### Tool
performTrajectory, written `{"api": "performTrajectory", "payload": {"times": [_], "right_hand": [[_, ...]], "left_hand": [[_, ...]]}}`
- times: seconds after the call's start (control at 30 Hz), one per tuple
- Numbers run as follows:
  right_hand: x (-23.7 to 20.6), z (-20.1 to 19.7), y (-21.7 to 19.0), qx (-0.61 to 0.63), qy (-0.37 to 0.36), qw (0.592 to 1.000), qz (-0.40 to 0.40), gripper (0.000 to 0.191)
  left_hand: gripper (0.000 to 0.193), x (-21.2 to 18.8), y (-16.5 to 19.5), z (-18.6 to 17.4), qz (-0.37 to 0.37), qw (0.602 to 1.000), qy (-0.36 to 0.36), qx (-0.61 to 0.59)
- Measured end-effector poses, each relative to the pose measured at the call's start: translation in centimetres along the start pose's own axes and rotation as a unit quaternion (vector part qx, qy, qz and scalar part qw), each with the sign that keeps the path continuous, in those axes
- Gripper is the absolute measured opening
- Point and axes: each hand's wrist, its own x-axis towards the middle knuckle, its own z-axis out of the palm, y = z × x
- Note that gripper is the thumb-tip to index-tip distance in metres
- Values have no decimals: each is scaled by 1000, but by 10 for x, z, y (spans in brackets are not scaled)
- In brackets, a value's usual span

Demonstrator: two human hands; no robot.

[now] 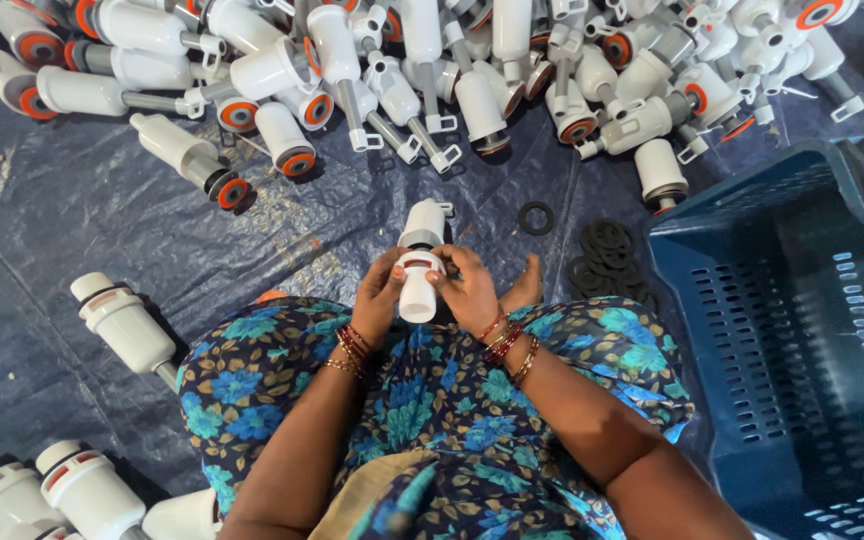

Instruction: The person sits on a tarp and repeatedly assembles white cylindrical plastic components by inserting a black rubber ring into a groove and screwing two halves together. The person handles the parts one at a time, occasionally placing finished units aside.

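Tarpaulin (82, 230): a dark blue sheet covers the floor under you, creased and carrying everything else.
Crate (782, 300): a blue slotted plastic crate sits to the right of the valve you hold, just beside your right knee.
Heap (432, 60): white plastic valves with orange rings lie piled beyond the held valve, along the far edge.
Finished pieces (122, 325): more white valves lie to the left of the held valve and down by your left side.
Washers (607, 250): a loose pile of black rubber rings lies just right of the held valve, between it and the crate; one ring (536, 217) lies apart.
Valve (418, 262): you hold one white valve over your lap, upright, top pointing away from you.
Left hand (380, 296): your fingers wrap its left side, thumb pressed on the front.
Right hand (467, 290): your fingers pinch its right side, closed on the body.
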Motion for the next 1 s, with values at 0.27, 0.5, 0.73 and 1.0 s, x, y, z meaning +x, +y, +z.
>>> {"api": "performTrajectory", "payload": {"times": [0.27, 0.5, 0.73, 1.0], "right_hand": [[1, 1, 13, 34, -7, 999, 7, 29], [1, 8, 18, 96, -10, 994, 57, 31], [-6, 7, 27, 88, -17, 995, 39, 28], [1, 4, 21, 43, -23, 999, 12, 30]], "left_hand": [[38, 3, 5, 0, -2, 999, 6, 47], [34, 1, 8, -5, 78, 980, 22, 182], [34, 0, 7, -5, 79, 974, 13, 211], [33, 3, 6, -7, 41, 984, 19, 173]]}}
